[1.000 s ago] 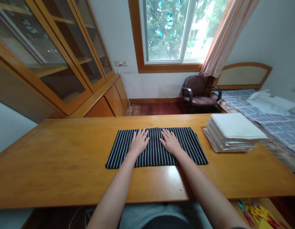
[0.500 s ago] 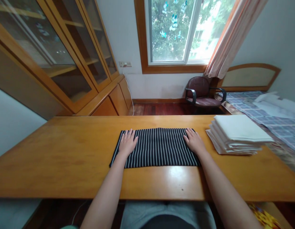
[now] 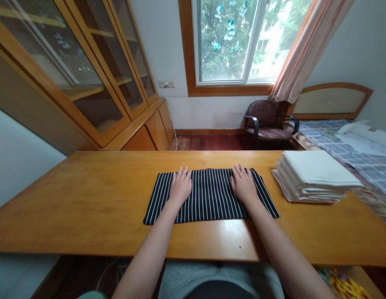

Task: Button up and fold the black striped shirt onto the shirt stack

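A black cloth with thin white stripes (image 3: 211, 195) lies as a wide, flat rectangle on the wooden table. On its left part rests my left hand (image 3: 180, 185), palm down with the fingers stretched toward the far edge. My right hand (image 3: 243, 182) lies flat on the right part of the cloth, its fingers slightly spread. Neither hand grips the fabric. To the right of my right hand stands a stack of folded white cloths (image 3: 317, 172).
The wooden table (image 3: 71, 199) spans the view. Behind it are a glass-door cabinet (image 3: 114, 104), a maroon armchair (image 3: 266, 120) and a window. At the right is a bed (image 3: 361, 145) with a checked cover. Yellow patterned fabric (image 3: 345, 282) shows below the table's right front.
Both hands have slid inward over the striped cloth, the left one to the right and the right one to the left. More of the cloth's two ends shows.
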`<state>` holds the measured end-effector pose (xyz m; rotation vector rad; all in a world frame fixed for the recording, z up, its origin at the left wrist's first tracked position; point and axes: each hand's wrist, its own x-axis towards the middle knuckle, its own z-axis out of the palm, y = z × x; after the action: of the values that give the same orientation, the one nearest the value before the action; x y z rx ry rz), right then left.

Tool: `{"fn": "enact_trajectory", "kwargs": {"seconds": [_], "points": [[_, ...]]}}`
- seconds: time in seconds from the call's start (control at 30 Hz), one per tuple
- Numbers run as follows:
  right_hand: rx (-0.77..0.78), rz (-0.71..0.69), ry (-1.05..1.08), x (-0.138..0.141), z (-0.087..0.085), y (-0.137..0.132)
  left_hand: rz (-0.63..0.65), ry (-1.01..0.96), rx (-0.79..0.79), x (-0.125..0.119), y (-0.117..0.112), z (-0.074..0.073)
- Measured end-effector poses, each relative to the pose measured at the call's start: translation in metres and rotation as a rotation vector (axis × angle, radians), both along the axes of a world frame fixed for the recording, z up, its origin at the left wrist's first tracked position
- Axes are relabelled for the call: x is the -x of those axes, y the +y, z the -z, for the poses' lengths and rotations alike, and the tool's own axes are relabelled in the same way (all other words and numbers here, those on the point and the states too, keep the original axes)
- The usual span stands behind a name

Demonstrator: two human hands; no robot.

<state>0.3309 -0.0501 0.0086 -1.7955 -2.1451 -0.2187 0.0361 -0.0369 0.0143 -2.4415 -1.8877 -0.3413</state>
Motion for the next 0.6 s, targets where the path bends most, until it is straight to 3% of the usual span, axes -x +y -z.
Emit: {"fn": "enact_trajectory", "kwargs": {"seconds": [0.13,0.23,0.33,0.6], "points": [[0.077,-0.239,0.076,0.058,0.0,0.002,0.148,-0.025,0.023,-0.048,-0.006,0.008],[0.184,-0.298,0.098,0.069,0.012,0.005,0.136,-0.03,0.061,-0.056,-0.007,0.019],[0.215,-0.234,0.09,0.046,0.022,0.01,0.115,-0.027,0.047,-0.04,-0.005,0.024],[0.182,-0.01,0.013,-0.058,0.036,0.014,-0.045,-0.008,0.074,0.022,0.004,0.023]]}}
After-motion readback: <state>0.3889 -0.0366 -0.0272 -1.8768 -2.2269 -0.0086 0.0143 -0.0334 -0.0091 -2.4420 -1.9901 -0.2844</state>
